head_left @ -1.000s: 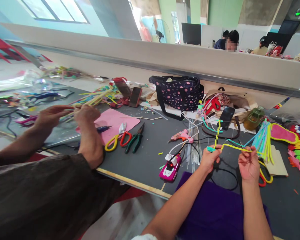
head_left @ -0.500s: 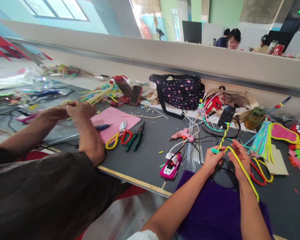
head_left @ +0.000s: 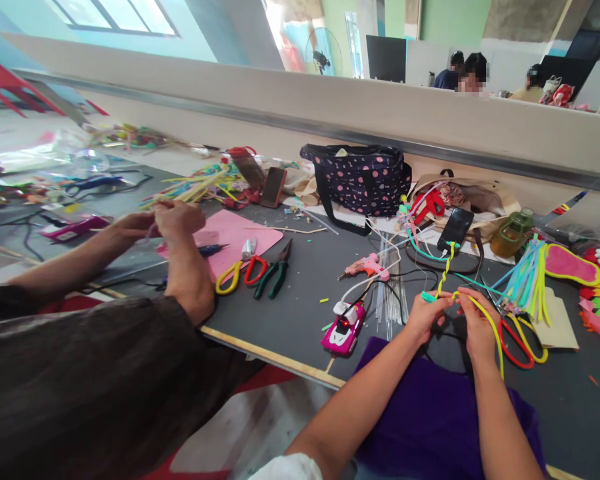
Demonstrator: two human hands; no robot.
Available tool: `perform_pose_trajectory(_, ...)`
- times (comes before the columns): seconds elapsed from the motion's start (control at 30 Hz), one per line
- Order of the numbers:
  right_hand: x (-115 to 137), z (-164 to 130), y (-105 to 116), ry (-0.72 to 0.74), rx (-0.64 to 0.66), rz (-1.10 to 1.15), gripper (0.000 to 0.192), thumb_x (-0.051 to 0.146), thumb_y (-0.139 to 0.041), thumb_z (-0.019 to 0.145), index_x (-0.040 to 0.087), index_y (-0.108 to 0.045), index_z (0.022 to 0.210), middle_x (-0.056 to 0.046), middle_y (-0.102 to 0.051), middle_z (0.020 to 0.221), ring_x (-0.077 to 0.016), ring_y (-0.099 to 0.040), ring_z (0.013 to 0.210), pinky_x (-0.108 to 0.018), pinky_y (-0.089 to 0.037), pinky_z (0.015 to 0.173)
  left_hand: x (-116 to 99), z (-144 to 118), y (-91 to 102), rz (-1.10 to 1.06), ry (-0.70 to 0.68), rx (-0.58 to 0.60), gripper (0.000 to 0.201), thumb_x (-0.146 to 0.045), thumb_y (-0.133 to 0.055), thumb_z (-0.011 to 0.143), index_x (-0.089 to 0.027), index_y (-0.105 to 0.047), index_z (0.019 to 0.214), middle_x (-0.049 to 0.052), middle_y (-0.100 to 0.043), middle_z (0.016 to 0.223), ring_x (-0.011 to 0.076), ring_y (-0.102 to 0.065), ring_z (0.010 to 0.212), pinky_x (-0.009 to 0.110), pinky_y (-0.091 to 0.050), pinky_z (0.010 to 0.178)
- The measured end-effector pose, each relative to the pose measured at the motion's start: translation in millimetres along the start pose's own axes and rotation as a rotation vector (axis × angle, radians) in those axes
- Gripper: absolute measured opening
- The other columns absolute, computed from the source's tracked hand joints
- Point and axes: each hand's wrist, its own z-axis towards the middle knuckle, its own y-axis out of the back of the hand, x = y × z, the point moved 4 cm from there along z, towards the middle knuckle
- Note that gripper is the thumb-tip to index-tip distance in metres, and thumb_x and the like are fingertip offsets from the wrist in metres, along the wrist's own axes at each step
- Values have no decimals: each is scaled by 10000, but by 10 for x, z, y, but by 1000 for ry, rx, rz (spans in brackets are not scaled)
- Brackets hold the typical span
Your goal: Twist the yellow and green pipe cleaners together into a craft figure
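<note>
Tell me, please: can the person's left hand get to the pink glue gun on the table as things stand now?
Probably yes. The pink glue gun lies uncovered just beyond the left hand, with only thin wires and cables between. But that hand is pinching the twisted pipe cleaners, so it must let go first.

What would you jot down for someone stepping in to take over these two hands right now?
Left hand: pinching the base of the twisted yellow and teal stems.
Right hand: gripping the loose yellow stem, which loops down past the wrist.
Done: a short upright length is twisted.
Left: the loose yellow tail is untwisted.
Nearby: red-and-yellow scissors, glue gun, a co-worker's hands at left.
</note>
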Motion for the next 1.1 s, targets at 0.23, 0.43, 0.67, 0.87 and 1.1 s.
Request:
perform_pose_trajectory(0.23, -34, -15, -30, -21, -12, 94, 237, 380, -710, 718, 184, -725, 851, -47, -694, 814, -158, -603, 656, -253, -455, 520, -18, 17, 24, -145, 93, -2, 280, -210, -797, 534, -111, -678, 767, -53, -520, 534, 3, -283, 353, 183, -223, 352)
perform_pose_trajectory(0.43, -208, 11, -37, -208, 6, 311, 245, 340, -758, 666, 176, -723, 845, -42, -692, 772, -150, -598, 640, -238, -446, 499, -45, 9, 11, -276, 145, 50, 322, -186, -815, 495, -105, -662, 767, -66, -477, 516, -6, -251, 381, 161, -171, 357)
perform_pose_trajectory(0.67, -368, 24, -52, -315, 92, 404, 132, 307, -717, 708, 225, -705, 810, -10, -683, 738, -152, -592, 622, -268, -464, 536, -55, -37, -26, -309, 168, 137, 293, -171, -811, 498, -107, -651, 735, -50, -502, 520, -3, -237, 391, 164, -156, 362)
perform_pose_trajectory(0.87, -430, 44, -67, -320, 139, 357, 159, 343, -692, 718, 205, -680, 797, -25, -666, 710, -163, -580, 589, -292, -473, 523, -55, -57, -37, -272, 164, 156, 295, -181, -810, 490, -112, -659, 733, -57, -493, 510, -5, -244, 386, 164, -162, 370)
perform_pose_trajectory(1.1, -433, 75, -33, -382, 111, 456, 208, 342, -742, 683, 204, -677, 823, 1, -649, 722, -130, -567, 591, -263, -471, 533, -70, -45, -33, -196, 141, 108, 286, -193, -809, 521, -115, -653, 747, -68, -480, 485, 0, -250, 372, 173, -181, 369)
